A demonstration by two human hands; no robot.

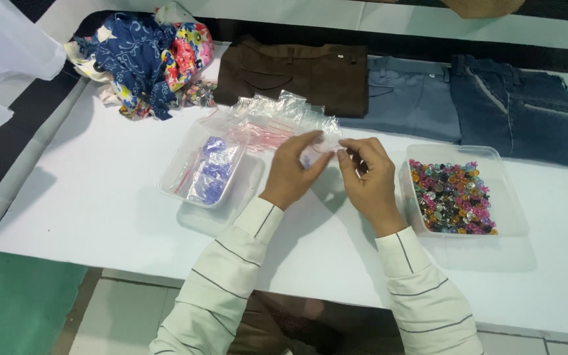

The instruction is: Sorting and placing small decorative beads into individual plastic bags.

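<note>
Clear plastic, thin and glossy, made up the small bag (320, 146) we held above the white table (100, 197), just in front of a loose pile of bags (277, 115) of the same kind. The small bag ran left to right between our hands, and something bluish showed through it by the left fingers. Our left hand (295, 169) came up from the lower left, wrist bent, fingers and thumb pinching the bag's left end. Our right hand (368, 177) faced it, fingertips gripping the right end, the other fingers curled. Both sleeves were pale with thin dark stripes. Left of the hands stood a clear tub (192, 184) holding filled bags with purple contents. To the right sat a tray (422, 154) of many-coloured beads (453, 197). Folded trousers (409, 95), brown, blue-grey and dark blue, lay along the far edge, with patterned cloth (142, 59) at far left.
</note>
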